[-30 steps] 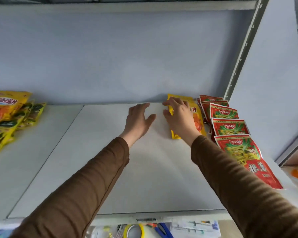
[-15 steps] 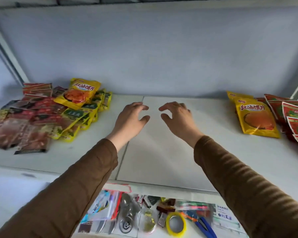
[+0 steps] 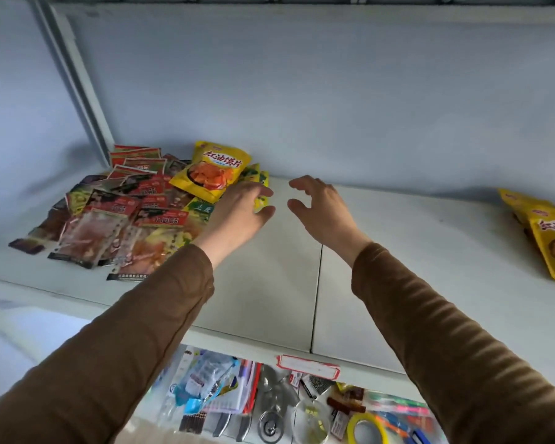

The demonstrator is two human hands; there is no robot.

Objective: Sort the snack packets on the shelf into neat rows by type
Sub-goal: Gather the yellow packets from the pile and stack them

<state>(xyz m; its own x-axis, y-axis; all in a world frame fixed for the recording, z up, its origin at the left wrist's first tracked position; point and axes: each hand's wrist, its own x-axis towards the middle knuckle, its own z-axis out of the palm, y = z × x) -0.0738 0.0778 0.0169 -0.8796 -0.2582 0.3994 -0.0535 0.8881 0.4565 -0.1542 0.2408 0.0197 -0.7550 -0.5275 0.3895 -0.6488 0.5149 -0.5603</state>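
A mixed heap of snack packets (image 3: 119, 216) lies at the shelf's left end, red, brown and yellow-green ones overlapping. A large yellow packet (image 3: 213, 169) with orange chips pictured rests on top of the heap at the back. My left hand (image 3: 241, 209) hovers at the heap's right edge, fingers spread, over small yellow-green packets (image 3: 259, 177). My right hand (image 3: 321, 206) hangs just to its right with curled, parted fingers and holds nothing. At the far right lies another yellow packet (image 3: 551, 238), partly cut off by the frame.
The white shelf board (image 3: 398, 267) runs between the two groups, with a seam down the middle. A metal upright (image 3: 77, 84) stands at the back left. Below the shelf edge hang stationery items, among them a yellow tape roll (image 3: 367, 431).
My view has swung left from the sorted packets on the right. Both hands left the yellow packet there and moved across the shelf toward the heap at the left.
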